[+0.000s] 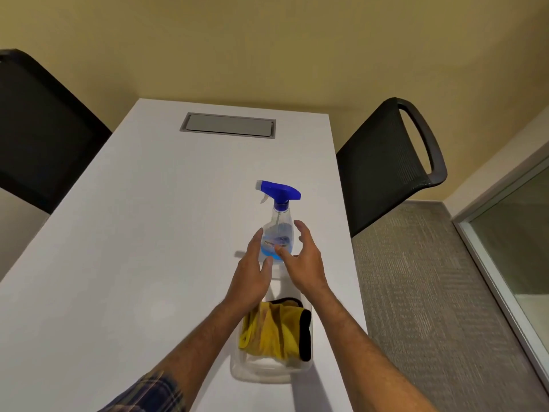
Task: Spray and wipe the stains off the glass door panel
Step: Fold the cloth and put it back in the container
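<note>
Plaid sleeve cuff (154, 391) at the bottom edge, on the left forearm. Both forearms pass over a clear plastic tub (267, 371) on the white table (133, 248); landmark for positions below is this tub. Yellow cloth (271, 331) with a dark border lies crumpled inside the tub.

Spray bottle (277, 230) stands upright on the table just beyond the tub's far end, long axis vertical. Blue trigger head on top, nozzle pointing left, away from the glass door panel (514, 239), which stands well to the tub's right, across a strip of grey carpet (416, 292). Bottle body clear, blue liquid low in it, label facing the camera.

Left hand (252, 269) beyond the tub, at the bottle's left side, fingers straight and spread, tips touching or nearly touching the bottle wall; contact cannot be confirmed. Right hand (303, 260) at the bottle's right side, fingers curved and apart, thumb in front of the label. Neither hand is closed on the bottle.

Grey cable hatch (228, 126) set in the table far beyond the tub. Black chair (392, 162) beyond and right of the tub; second dark chair (38, 126) far left.
</note>
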Demonstrator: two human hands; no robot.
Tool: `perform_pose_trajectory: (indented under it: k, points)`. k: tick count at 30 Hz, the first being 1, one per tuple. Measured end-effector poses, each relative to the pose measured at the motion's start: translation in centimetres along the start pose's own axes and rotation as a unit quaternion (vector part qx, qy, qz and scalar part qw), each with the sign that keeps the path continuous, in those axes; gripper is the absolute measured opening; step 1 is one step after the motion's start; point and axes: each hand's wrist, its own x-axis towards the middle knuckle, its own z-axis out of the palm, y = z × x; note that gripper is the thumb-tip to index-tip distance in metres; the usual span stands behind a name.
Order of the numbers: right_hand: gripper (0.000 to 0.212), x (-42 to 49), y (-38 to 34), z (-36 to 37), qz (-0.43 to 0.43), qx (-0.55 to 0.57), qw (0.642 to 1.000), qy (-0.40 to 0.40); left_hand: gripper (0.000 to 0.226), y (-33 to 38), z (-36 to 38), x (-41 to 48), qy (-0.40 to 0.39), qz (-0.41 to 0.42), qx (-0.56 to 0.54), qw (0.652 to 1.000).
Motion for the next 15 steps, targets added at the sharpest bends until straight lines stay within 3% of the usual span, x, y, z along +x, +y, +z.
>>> perform_pose_trajectory:
  k: [9,15]
  points:
    - [0.064,4.5,1.4,1.2,-0.007,0.01,1.0,-0.023,0.063,0.7,1.1,2.4,-0.015,-0.005,-0.028,0.999]
    - [0.041,5.7,0.6,1.1,-0.025,-0.007,0.999,-0.037,0.06,0.4,0.1,3.3,0.001,0.019,-0.016,1.0]
